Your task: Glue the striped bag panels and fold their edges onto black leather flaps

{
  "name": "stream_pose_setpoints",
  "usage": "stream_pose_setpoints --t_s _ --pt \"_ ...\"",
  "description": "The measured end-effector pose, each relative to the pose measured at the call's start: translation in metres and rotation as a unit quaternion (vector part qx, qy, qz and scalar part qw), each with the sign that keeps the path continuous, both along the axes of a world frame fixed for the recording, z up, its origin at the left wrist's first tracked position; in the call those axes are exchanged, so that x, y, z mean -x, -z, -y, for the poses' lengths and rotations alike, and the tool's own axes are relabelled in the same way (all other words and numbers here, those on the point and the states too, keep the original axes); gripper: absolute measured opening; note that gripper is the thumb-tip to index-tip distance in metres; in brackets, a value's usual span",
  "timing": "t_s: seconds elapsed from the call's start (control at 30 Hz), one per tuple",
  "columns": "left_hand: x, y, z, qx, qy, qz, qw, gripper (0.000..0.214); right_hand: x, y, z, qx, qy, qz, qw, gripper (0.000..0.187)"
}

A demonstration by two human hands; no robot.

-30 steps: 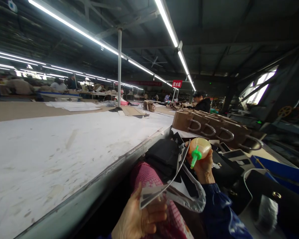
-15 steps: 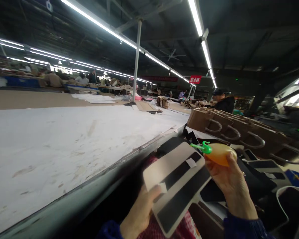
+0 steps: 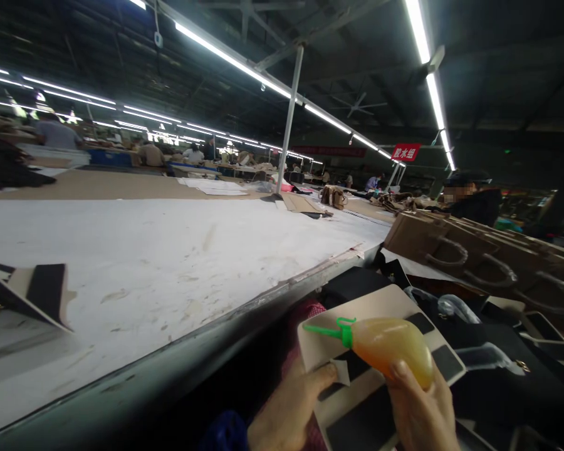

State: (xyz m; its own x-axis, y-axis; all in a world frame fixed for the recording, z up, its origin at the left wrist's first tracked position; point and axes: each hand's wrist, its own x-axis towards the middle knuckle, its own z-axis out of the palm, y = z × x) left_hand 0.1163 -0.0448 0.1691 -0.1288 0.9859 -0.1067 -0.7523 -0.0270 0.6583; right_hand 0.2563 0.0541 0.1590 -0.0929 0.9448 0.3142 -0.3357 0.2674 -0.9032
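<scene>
My right hand (image 3: 423,398) is closed around a yellow-orange glue bottle (image 3: 395,344) with a green nozzle, which points left. The bottle lies across the view of a beige panel with black strips (image 3: 366,307), and the nozzle tip is over the panel's upper left part. Gripping the panel's left edge is my left hand (image 3: 294,401), its thumb on top beside a small white tab (image 3: 342,372). The panel is tilted over my lap. Whether the nozzle touches it, I cannot tell.
A white-covered table (image 3: 160,250) stretches along the left. On its left end lies another beige and black piece (image 3: 32,288). Brown bags with wrapped handles (image 3: 451,244) stand at the right, near dark bags (image 3: 493,351). A person (image 3: 474,200) is behind them.
The glue bottle has moved left and down, from beyond the panel's right corner to over the panel. My view has turned left, bringing the piece on the table into sight.
</scene>
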Motion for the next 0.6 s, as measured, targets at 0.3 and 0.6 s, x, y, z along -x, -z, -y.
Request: stream_pose_setpoints --t_s 0.3,0.6 --pt "0.006 -0.001 0.0 -0.01 -0.016 0.019 1.0 0.061 0.006 -0.007 0.023 -0.051 0.03 0.068 0.996 0.06" --pt "0.011 -0.003 0.006 -0.016 -0.035 -0.032 0.999 0.052 0.019 -0.001 0.028 -0.048 0.057 0.038 0.997 0.056"
